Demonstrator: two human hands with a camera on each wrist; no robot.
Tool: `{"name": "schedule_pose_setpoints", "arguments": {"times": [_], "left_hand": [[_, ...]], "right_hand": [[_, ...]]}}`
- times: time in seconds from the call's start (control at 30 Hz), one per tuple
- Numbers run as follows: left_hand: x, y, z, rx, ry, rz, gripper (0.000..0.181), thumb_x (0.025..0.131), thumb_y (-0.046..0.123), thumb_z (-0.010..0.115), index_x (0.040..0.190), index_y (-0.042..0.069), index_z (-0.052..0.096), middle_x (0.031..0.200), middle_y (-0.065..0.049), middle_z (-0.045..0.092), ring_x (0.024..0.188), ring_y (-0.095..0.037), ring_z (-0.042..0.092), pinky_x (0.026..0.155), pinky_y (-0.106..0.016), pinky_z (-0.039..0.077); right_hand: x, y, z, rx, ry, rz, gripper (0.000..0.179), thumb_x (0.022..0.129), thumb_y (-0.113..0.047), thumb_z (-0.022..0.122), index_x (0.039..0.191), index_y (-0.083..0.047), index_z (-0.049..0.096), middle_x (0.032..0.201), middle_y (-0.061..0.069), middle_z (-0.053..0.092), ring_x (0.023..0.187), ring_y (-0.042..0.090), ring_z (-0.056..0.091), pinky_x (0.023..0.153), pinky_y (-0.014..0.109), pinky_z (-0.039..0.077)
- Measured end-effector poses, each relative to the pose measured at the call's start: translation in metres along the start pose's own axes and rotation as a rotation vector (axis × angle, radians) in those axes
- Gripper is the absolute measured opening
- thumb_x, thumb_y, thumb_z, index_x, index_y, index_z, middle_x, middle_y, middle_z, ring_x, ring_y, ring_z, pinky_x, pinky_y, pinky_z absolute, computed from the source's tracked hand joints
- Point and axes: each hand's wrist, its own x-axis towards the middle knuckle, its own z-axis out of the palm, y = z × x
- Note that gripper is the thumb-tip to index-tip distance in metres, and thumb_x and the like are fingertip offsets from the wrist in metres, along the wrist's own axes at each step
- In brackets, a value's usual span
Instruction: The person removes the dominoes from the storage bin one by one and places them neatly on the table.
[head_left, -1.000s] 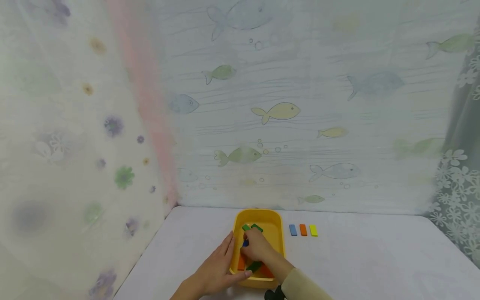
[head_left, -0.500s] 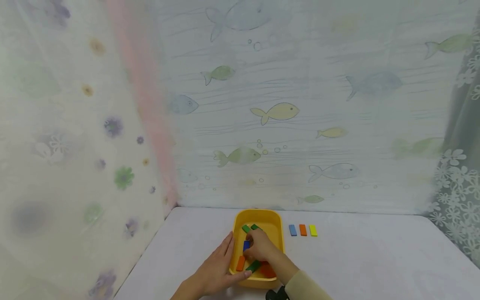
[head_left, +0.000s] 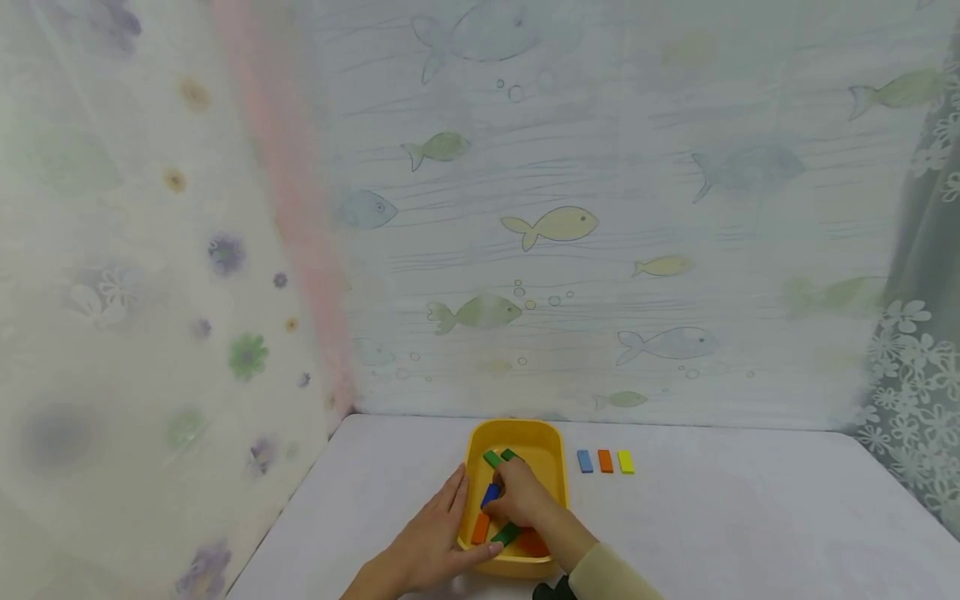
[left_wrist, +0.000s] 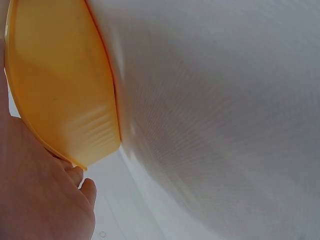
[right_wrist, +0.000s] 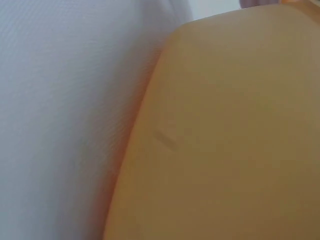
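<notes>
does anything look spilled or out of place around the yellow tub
Nothing stands out. The light blue piece, orange piece and yellow piece outside the yellow tub lie in a neat row, and the loose pieces inside point different ways.

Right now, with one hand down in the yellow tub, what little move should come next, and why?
Probably the right hand should pinch the blue piece and lift it: the hand is right at that piece, though whether it grips is hard to tell, and the left hand rests against the yellow tub, which may keep it steady.
</notes>
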Motion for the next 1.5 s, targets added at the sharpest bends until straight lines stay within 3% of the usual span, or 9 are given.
{"name": "schedule_pose_setpoints", "arguments": {"times": [0.43,0.7,0.93,1.2,1.5], "left_hand": [[0.000,-0.001,-0.001,0.007,0.025,0.013,0.107,0.094,0.074,0.049,0.160,-0.005,0.020,0.171,-0.017,0.011,0.153,-0.034,0.025,0.118,-0.058,0.031],[0.000,-0.001,-0.001,0.008,0.029,0.013,0.106,0.095,0.073,0.049,0.160,-0.005,0.020,0.171,-0.018,0.011,0.154,-0.034,0.024,0.118,-0.058,0.031],[0.000,0.000,-0.001,0.009,0.023,0.018,0.106,0.095,0.073,0.049,0.160,-0.005,0.020,0.170,-0.018,0.012,0.153,-0.035,0.026,0.117,-0.058,0.034],[-0.002,0.002,-0.001,-0.004,0.006,0.008,0.107,0.094,0.073,0.049,0.161,-0.004,0.017,0.170,-0.018,0.012,0.153,-0.035,0.026,0.117,-0.059,0.032],[0.002,0.000,0.001,-0.014,-0.004,-0.040,0.110,0.092,0.077,0.049,0.161,-0.002,0.020,0.171,-0.015,0.012,0.153,-0.034,0.026,0.117,-0.060,0.032]], "right_hand": [[0.004,0.000,-0.001,-0.118,-0.039,-0.082,0.026,0.085,-0.017,0.085,0.091,-0.004,0.063,0.091,0.004,0.050,0.077,0.017,0.052,0.067,0.026,0.054],[0.008,-0.001,-0.003,-0.158,-0.029,-0.083,0.025,0.086,-0.021,0.085,0.094,-0.006,0.066,0.087,0.001,0.052,0.077,0.016,0.051,0.069,0.026,0.053],[0.007,-0.001,-0.007,-0.042,0.005,-0.122,0.030,0.088,-0.023,0.083,0.105,-0.003,0.069,0.093,0.003,0.065,0.082,0.016,0.056,0.078,0.033,0.058],[-0.005,-0.001,-0.024,0.122,0.046,-0.153,0.036,0.091,-0.032,0.079,0.113,-0.005,0.068,0.100,0.002,0.067,0.087,0.016,0.056,0.076,0.025,0.053],[-0.021,-0.001,-0.049,0.190,0.078,-0.209,0.038,0.091,-0.034,0.080,0.114,-0.006,0.069,0.098,0.002,0.067,0.086,0.015,0.059,0.074,0.020,0.053]]}}
